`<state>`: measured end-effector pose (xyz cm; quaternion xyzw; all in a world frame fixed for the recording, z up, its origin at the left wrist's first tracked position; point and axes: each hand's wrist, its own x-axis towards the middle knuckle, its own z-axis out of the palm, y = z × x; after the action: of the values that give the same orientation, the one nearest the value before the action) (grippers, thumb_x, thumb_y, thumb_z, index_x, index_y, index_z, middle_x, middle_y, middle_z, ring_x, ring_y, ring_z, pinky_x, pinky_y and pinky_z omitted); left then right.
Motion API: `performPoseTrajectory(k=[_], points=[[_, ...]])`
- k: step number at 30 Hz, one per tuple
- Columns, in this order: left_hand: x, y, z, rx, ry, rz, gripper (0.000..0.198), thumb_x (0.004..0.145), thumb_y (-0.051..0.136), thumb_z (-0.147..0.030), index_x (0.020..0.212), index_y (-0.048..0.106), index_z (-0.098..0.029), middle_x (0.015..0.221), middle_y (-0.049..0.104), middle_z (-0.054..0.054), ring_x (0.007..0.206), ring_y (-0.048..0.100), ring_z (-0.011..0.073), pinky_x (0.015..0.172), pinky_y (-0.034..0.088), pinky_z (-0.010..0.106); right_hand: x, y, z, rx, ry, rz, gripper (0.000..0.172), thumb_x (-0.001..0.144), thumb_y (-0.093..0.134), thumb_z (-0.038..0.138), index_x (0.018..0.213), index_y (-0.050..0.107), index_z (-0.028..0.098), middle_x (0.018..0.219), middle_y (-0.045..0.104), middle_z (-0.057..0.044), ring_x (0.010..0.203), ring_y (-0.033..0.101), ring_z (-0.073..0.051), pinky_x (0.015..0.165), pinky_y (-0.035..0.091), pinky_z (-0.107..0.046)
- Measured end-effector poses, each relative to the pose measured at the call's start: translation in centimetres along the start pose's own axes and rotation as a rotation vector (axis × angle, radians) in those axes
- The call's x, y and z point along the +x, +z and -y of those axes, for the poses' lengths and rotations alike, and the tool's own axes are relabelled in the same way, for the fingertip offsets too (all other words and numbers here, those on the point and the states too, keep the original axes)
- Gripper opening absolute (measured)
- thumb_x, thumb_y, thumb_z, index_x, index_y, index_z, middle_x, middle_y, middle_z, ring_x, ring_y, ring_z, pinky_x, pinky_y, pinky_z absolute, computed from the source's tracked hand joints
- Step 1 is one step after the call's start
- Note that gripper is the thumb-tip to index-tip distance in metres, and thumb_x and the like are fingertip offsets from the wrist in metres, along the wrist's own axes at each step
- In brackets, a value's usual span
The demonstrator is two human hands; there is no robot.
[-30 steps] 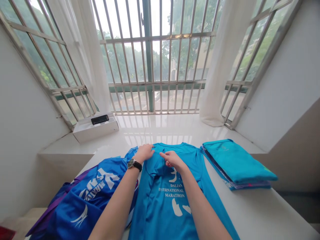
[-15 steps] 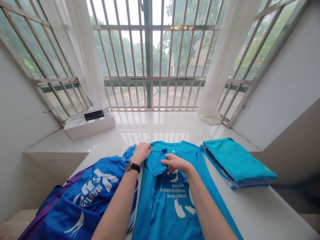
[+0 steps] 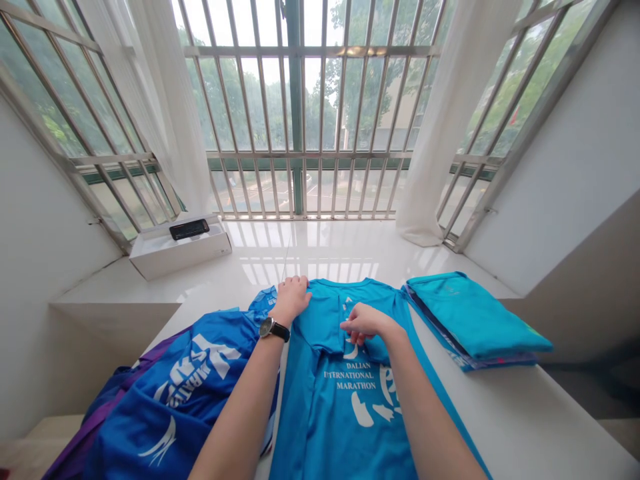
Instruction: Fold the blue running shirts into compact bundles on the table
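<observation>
Left hand (image 3: 293, 299) lies spread on the blue marathon T-shirt (image 3: 340, 427), pinning it flat. Right hand (image 3: 366, 322) pinches the shirt's folded flap (image 3: 325, 320), securing the fold.

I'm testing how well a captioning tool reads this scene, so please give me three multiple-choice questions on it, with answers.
1. Where is the folded stack of clothes?
A) right of the blue marathon shirt
B) on the white box
C) on the floor

2. What colour is the "Dalian International Marathon" lettering?
A) black
B) red
C) white

3. How does the shirt lie?
A) balled up
B) spread out, top folded over
C) hanging off the ledge

Answers:
1. A: the stack lies beside the shirt's right edge.
2. C: white letters show on the blue.
3. B: the right hand lies on the fold.
</observation>
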<state>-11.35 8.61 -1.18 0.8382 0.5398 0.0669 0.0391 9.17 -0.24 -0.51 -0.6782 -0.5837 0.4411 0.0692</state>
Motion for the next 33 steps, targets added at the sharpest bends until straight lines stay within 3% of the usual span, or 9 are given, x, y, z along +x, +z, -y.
performPoseTrajectory(k=[6,9,17,22,28,33], points=[[-0.7,0.8,-4.7,-0.044,0.112,0.095,0.034,0.096,0.046,-0.052,0.091,0.065,-0.024,0.095,0.071,0.006,0.090,0.067,0.0233,0.076,0.048,0.030,-0.2,-1.9,-1.4,-0.074,0.031,-0.255,0.028,0.081,0.063,0.029,0.056,0.057,0.017,0.061,0.069,-0.006,0.056,0.064,-0.015,0.053,0.044,-0.022],[-1.2,1.8,-6.3,-0.035,0.112,0.117,0.033,0.094,0.048,-0.051,0.094,0.065,-0.022,0.097,0.072,0.009,0.090,0.068,0.0262,0.076,0.049,0.033,-0.1,-2.2,-2.4,-0.076,0.066,-0.257,0.025,0.076,0.070,0.028,0.057,0.057,0.018,0.059,0.068,-0.004,0.053,0.062,-0.014,0.050,0.043,-0.022],[-0.9,1.7,-7.1,-0.082,0.162,0.067,0.029,0.099,0.043,-0.044,0.104,0.063,-0.023,0.109,0.069,0.008,0.103,0.065,0.0253,0.083,0.049,0.033,-0.6,-3.0,-3.9,0.005,0.081,-0.207,0.018,0.076,0.073,0.028,0.065,0.063,0.016,0.067,0.072,-0.005,0.056,0.063,-0.013,0.047,0.044,-0.020],[0.8,1.7,-8.8,-0.109,0.194,0.105,0.027,0.096,0.049,-0.041,0.101,0.066,-0.020,0.108,0.069,0.011,0.101,0.066,0.0265,0.082,0.050,0.033,-2.4,-4.9,-4.9,0.045,0.087,-0.269,0.016,0.081,0.068,0.028,0.070,0.065,0.015,0.076,0.075,-0.008,0.058,0.064,-0.012,0.047,0.044,-0.019],[1.2,3.2,-9.7,-0.156,0.180,0.084,0.022,0.093,0.054,-0.038,0.104,0.066,-0.022,0.109,0.066,0.010,0.104,0.063,0.0260,0.082,0.049,0.032,-4.5,-6.6,-6.6,0.104,0.099,-0.359,0.015,0.086,0.061,0.025,0.075,0.064,0.015,0.083,0.076,-0.008,0.060,0.065,-0.011,0.050,0.045,-0.019],[1.1,3.8,-9.7,-0.217,0.192,0.073,0.018,0.095,0.053,-0.036,0.101,0.064,-0.023,0.107,0.067,0.007,0.104,0.062,0.0235,0.085,0.047,0.029,-3.7,-6.6,-8.0,0.137,0.103,-0.443,0.013,0.086,0.056,0.019,0.079,0.065,0.015,0.080,0.075,-0.006,0.058,0.064,-0.010,0.052,0.045,-0.019]])
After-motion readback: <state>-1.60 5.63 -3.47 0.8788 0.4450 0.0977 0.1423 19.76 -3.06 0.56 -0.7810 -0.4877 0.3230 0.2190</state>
